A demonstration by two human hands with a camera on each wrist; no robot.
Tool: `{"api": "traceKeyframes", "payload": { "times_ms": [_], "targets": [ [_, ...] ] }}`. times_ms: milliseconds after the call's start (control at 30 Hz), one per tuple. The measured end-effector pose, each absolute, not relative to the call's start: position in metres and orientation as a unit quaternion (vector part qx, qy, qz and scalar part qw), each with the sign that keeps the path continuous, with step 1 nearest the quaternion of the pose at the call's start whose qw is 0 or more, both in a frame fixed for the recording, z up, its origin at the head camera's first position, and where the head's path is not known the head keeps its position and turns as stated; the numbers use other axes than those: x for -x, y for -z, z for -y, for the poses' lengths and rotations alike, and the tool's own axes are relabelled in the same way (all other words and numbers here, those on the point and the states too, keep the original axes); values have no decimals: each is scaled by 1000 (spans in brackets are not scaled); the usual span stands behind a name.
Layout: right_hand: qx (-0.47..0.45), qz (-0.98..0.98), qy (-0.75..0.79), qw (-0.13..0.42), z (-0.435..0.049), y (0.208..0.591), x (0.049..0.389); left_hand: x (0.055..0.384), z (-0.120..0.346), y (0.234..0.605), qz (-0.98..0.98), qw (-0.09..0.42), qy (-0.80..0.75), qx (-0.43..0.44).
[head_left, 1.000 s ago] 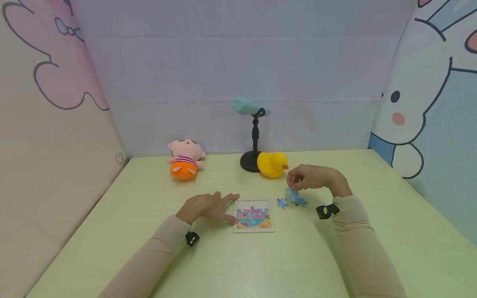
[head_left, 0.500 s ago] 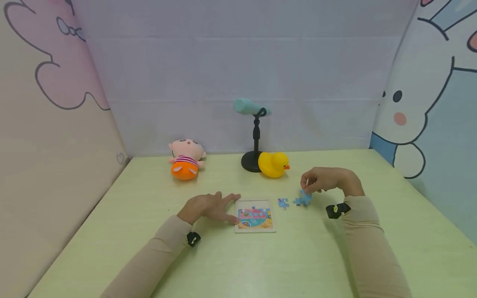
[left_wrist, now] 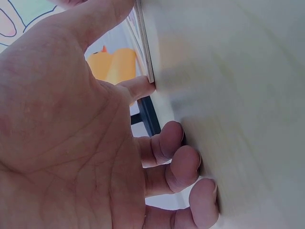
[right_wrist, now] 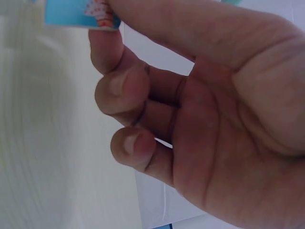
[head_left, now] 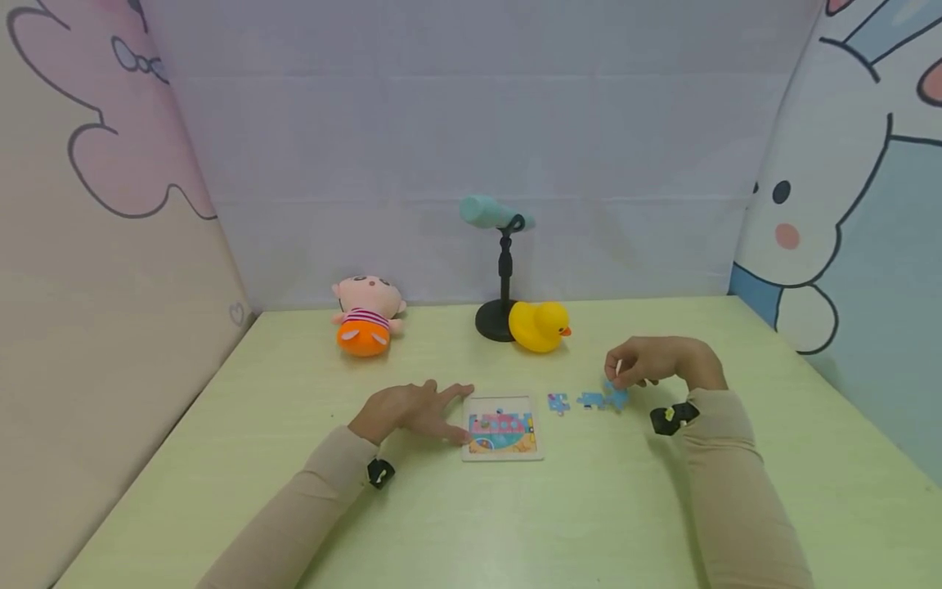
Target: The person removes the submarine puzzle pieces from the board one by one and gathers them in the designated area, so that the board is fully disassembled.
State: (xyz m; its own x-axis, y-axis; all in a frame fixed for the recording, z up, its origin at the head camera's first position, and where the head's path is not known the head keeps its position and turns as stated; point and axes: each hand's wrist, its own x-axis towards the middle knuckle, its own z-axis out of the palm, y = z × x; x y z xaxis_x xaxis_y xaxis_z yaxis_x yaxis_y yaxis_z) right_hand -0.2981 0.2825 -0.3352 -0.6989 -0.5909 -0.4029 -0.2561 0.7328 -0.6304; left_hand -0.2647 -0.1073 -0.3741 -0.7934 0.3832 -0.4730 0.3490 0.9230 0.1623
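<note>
My left hand [head_left: 414, 411] spreads its fingers at the left side of a square puzzle tray [head_left: 500, 458]. Its index finger and thumb touch the tray's edge, and in the left wrist view the other fingertips rest on the table. Partly assembled pieces, pink, teal and sandy, fill the tray's lower part. To the right, my right hand [head_left: 653, 360] pinches a light-blue puzzle piece [head_left: 616, 397] between thumb and index finger. A red-and-white drawing shows on that piece [right_wrist: 71, 13] in the right wrist view. Two blue puzzle pieces, one [head_left: 558, 402] nearer the tray and another [head_left: 590, 400], lie beside it.
Behind the tray stand a yellow rubber duck [head_left: 539, 327] and a black stand [head_left: 504, 266] bearing a mint-green microphone-like object [head_left: 487, 212]. A pink plush toy [head_left: 365, 319] in orange sits at the back left. Printed cloth walls enclose the table [head_left: 471, 532].
My right hand has moved right with the pinched puzzle piece, from over the middle loose piece to its right side. The left hand stays at the tray.
</note>
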Motion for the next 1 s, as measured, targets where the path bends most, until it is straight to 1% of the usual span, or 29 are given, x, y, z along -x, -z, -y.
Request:
{"api": "traceKeyframes", "payload": {
  "times_ms": [167, 367, 600, 1000],
  "targets": [
    [231, -878, 278, 314, -285, 337, 300, 266, 108, 376, -947, 253, -33, -195],
    [208, -890, 241, 325, -288, 339, 303, 266, 108, 376, -946, 256, -42, -193],
    [191, -892, 240, 332, -287, 344, 300, 265, 107, 376, -946, 253, -37, -197],
    [202, -896, 251, 306, -287, 346, 302, 265, 107, 375, -946, 252, -39, -202]
  ]
}}
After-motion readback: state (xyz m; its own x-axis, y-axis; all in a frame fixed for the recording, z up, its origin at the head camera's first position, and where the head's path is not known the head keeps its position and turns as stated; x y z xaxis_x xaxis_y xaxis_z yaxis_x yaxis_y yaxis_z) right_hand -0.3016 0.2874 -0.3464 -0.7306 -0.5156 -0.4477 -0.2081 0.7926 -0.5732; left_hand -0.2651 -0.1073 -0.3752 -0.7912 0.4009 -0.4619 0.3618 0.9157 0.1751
